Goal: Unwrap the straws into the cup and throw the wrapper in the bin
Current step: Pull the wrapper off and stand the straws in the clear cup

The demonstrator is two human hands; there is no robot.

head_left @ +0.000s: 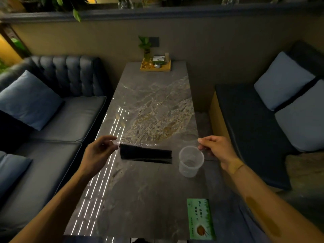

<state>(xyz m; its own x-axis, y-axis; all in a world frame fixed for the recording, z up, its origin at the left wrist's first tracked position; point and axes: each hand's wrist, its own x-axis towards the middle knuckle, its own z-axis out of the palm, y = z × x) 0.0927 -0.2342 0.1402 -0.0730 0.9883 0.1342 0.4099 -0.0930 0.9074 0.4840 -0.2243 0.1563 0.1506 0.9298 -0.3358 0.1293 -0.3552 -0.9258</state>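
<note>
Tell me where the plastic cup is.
In the head view, the clear plastic cup stands on the marble table, just right of the black straws, beside the right hand.

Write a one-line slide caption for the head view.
Both hands, left and right, pinch the ends of a clear wrapper holding black straws beside an empty plastic cup on a marble table.

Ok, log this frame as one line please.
stage: unwrapping | left hand: pinches wrapper end | right hand: pinches other end | straws: inside wrapper | cup: empty, upright
</note>
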